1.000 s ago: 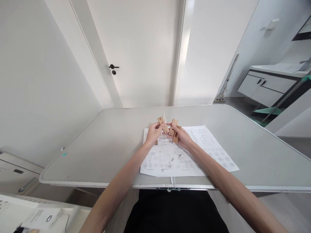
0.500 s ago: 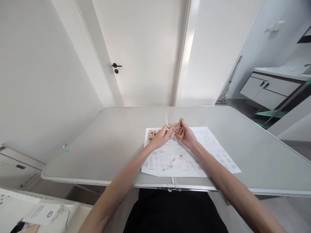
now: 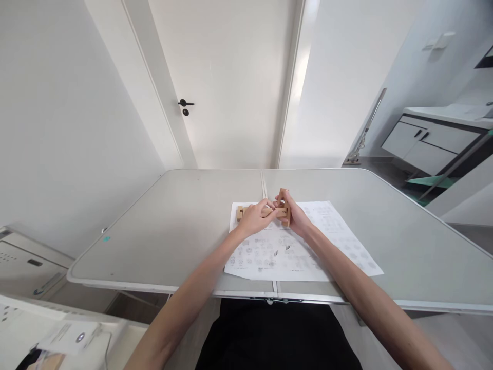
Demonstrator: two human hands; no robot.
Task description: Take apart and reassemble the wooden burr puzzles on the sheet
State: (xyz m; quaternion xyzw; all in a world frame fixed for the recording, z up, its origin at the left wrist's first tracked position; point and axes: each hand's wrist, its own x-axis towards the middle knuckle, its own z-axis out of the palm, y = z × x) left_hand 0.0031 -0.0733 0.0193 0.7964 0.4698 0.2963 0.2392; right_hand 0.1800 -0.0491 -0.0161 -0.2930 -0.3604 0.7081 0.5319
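Notched wooden puzzle pieces are in both of my hands, above a printed paper sheet (image 3: pixel 265 257). My right hand (image 3: pixel 297 215) is closed around upright wooden pieces (image 3: pixel 285 222), one rising above the fingers. My left hand (image 3: pixel 254 218) pinches a wooden bar (image 3: pixel 280 211) that points right and meets the pieces in my right hand. Whether the bar sits inside their slot I cannot tell. Behind my left wrist, more notched wooden blocks (image 3: pixel 239 213) lie on the sheet, partly hidden by the hand.
The sheet lies on a grey folding table (image 3: pixel 173 226) with a seam down its middle. A white door (image 3: pixel 231 87) stands beyond the far edge. At the lower left is a white surface with a small white device (image 3: pixel 71 336). A sink cabinet (image 3: pixel 431 136) is at the right.
The bar in my left hand has swung from a slant to nearly level and now meets the pieces in my right hand. Those pieces have turned more upright.
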